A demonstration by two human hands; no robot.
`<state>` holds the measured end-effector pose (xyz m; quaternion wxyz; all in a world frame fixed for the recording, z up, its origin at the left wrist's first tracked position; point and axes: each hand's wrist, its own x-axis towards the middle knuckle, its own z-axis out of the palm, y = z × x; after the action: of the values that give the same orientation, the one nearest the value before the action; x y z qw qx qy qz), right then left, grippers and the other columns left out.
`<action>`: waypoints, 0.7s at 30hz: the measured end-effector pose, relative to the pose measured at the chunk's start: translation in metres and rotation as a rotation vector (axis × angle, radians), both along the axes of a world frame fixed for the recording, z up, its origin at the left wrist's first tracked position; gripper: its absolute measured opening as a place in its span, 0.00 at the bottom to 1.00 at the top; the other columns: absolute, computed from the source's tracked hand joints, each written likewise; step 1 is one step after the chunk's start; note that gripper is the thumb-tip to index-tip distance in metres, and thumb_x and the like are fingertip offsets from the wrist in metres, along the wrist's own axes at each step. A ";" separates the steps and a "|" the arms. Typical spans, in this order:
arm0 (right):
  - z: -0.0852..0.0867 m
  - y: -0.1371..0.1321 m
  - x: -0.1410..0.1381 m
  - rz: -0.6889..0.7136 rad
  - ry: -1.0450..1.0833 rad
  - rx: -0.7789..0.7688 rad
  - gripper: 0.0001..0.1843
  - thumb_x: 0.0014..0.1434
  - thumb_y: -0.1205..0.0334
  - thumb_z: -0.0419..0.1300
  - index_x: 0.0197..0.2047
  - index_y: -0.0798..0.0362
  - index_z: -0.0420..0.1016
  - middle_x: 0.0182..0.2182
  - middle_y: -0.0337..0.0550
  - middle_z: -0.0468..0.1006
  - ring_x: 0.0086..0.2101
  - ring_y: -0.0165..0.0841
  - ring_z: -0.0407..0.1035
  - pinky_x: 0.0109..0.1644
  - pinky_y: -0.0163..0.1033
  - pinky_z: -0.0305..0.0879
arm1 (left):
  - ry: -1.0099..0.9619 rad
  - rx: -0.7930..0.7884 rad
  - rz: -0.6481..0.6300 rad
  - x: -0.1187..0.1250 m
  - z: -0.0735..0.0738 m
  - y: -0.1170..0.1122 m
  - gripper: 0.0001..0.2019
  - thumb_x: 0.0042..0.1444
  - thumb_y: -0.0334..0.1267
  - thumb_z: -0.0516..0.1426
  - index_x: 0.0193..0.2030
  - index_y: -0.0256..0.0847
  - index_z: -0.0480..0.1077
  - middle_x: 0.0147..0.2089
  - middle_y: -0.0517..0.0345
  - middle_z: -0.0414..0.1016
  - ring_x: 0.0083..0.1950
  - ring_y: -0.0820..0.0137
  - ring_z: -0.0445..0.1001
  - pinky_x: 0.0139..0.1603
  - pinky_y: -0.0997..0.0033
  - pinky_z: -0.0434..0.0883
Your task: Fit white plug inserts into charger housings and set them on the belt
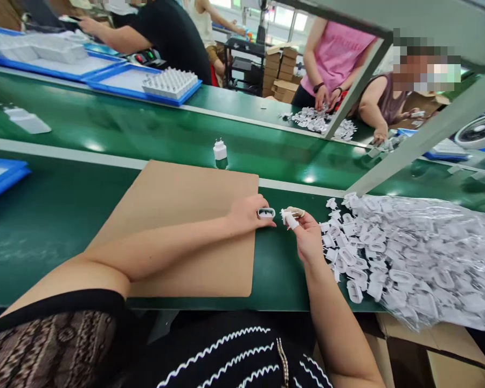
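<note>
Green worktop [281, 269] stretches under my forearms, with a tan cardboard sheet [194, 188] on it and a white charger [220, 151] standing on the glossy strip beyond. My left hand [244, 215] is closed around a white oval shell [266, 214], just past the sheet's right edge, its hollow mouth facing me. Just beside it, apart from the shell, my right hand [309, 240] pinches a small white plug piece [284, 216] between thumb and finger; a white wrap [292, 221] covers the thumb. Near that wrist lies a loose heap of white parts [347, 261], spreading from a clear plastic bag [436, 215].

Both pieces look like stiff, light plastic to me, smooth enough to slip from dry fingertips. I'd take the shell by its outer walls, keeping the rim free, and the plug piece by its body edges, since the thin pins could bend.
</note>
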<state>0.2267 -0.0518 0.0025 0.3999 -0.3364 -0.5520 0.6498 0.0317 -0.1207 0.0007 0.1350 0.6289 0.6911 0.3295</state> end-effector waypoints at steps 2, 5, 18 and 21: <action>0.001 -0.005 -0.001 0.064 -0.029 0.068 0.18 0.49 0.52 0.75 0.41 0.49 0.82 0.42 0.44 0.84 0.40 0.36 0.76 0.46 0.44 0.75 | -0.061 -0.034 0.019 0.015 -0.007 -0.025 0.22 0.49 0.57 0.71 0.38 0.42 0.74 0.38 0.60 0.74 0.39 0.67 0.74 0.35 0.69 0.65; 0.001 -0.010 -0.001 0.104 -0.154 0.270 0.14 0.53 0.54 0.72 0.40 0.49 0.80 0.40 0.43 0.83 0.41 0.37 0.76 0.49 0.47 0.75 | -0.196 -0.021 -0.031 0.021 -0.016 -0.044 0.31 0.40 0.55 0.75 0.48 0.43 0.75 0.44 0.56 0.75 0.43 0.64 0.75 0.40 0.67 0.70; 0.024 -0.030 0.007 0.248 -0.558 0.941 0.11 0.62 0.64 0.61 0.47 0.46 0.79 0.44 0.45 0.83 0.47 0.42 0.75 0.53 0.50 0.73 | -0.406 0.122 -0.198 0.014 -0.026 -0.053 0.11 0.55 0.43 0.70 0.40 0.41 0.80 0.44 0.52 0.77 0.48 0.62 0.74 0.53 0.60 0.72; 0.022 -0.032 0.003 0.220 -0.587 1.004 0.11 0.63 0.65 0.60 0.47 0.46 0.78 0.43 0.45 0.83 0.45 0.41 0.76 0.51 0.49 0.74 | -0.405 0.109 -0.202 0.014 -0.026 -0.052 0.10 0.54 0.43 0.70 0.38 0.41 0.80 0.43 0.53 0.76 0.47 0.62 0.74 0.53 0.60 0.71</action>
<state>0.2295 -0.0836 0.0247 0.2711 -0.2125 -0.9111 0.2264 0.0454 -0.1726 -0.0256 0.2691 0.6222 0.5648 0.4706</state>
